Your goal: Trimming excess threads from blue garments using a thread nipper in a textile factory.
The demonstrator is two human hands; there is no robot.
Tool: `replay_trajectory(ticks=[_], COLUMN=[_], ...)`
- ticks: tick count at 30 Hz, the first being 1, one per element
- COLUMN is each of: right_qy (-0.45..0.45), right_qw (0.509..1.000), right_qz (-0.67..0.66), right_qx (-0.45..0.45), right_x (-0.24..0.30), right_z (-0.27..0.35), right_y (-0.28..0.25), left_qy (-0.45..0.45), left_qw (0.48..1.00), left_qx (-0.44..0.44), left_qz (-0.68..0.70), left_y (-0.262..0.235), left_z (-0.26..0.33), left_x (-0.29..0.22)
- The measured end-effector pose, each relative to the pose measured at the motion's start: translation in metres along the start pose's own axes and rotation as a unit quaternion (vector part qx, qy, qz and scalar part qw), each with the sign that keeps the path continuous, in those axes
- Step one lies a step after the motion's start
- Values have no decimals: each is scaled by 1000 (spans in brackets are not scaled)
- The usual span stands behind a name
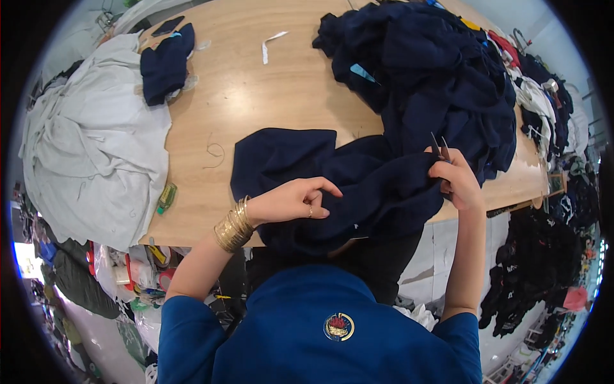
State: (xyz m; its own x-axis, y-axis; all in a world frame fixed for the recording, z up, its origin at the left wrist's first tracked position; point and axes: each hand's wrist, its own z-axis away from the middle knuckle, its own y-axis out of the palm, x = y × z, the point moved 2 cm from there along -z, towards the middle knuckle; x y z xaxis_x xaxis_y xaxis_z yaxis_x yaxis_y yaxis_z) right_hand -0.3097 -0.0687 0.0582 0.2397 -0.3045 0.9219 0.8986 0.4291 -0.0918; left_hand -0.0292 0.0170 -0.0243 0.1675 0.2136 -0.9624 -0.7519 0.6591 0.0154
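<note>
Blue shirt [281, 320] | left hand [289, 201] over navy garment [377, 185] | right hand [460, 180] holding scissors [444, 150]

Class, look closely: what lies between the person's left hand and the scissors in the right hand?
Bunched navy cloth lies between the left hand and the scissors, as the head view shows.

Whitish floor [441, 240] shows below the wooden table [240, 83] (glare brightens its top); a pale wall [547, 29] rises beyond its far right corner.

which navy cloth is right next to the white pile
The small piece at upper left; the garment in the right hand and the big heap lie away from the white pile.
</note>
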Motion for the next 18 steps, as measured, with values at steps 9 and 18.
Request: replay_trajectory(ticks=[9, 18], right_qy=[-270, -300], right_qw=[804, 922], right_qz=[432, 172], right_qx=[-306, -172], right_x=[-25, -56], right_z=[15, 38], right_y=[37, 95], left_qy=[91, 27], left_qw=[987, 981], left_qx=[-135, -187], left_qz=[0, 37], left_y=[15, 27], left_z=[3, 4], left_x=[0, -22])
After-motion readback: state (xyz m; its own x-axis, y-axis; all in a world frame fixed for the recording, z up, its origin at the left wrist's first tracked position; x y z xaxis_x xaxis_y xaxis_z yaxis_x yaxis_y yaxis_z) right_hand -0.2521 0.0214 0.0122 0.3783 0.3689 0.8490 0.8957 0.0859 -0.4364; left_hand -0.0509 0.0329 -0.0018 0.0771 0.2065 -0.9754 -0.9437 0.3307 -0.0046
